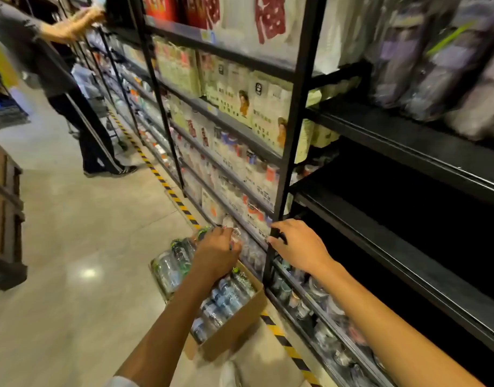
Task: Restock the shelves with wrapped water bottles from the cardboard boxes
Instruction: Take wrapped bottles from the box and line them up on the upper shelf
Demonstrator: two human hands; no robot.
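The left hand (216, 254) curls its fingers round a wrapped bottle (232, 231) above the cardboard box (234, 331) on the floor, the right hand (297, 244) grips the shelf post (276, 208) — next, likely, seating it on the low shelf (257, 238).

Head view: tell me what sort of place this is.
Most likely a shop aisle. Black metal shelves carry rows of packaged goods, a cardboard box of wrapped water bottles sits on the floor, and another person stands further along.
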